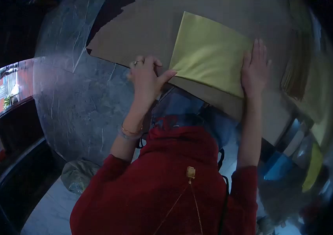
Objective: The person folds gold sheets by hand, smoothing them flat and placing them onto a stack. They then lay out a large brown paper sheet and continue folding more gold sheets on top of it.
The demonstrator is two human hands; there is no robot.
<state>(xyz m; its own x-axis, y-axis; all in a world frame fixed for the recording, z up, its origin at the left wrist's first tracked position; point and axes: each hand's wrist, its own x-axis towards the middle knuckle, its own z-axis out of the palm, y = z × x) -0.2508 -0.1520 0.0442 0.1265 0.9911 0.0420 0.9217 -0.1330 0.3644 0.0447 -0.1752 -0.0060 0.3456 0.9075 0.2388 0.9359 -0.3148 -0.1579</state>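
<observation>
A folded yellow cloth [209, 55] with a slight sheen and soft wrinkles lies on a brown cardboard sheet [135, 37]. My left hand [145, 76] is at its near left corner. The thumb stretches out to touch that corner, while the other fingers are bent and apart from the cloth. Along the cloth's right edge my right hand [255, 70] rests flat, fingers extended forward, its inner side against the fabric.
The cardboard covers part of a grey marbled tabletop [84, 102]. At the far right, a fringed brown bundle [295, 74] sits near more yellow fabric [319, 94]. Below on the right is a blue item [277, 166]. A dark chair [21, 164] stands at the left.
</observation>
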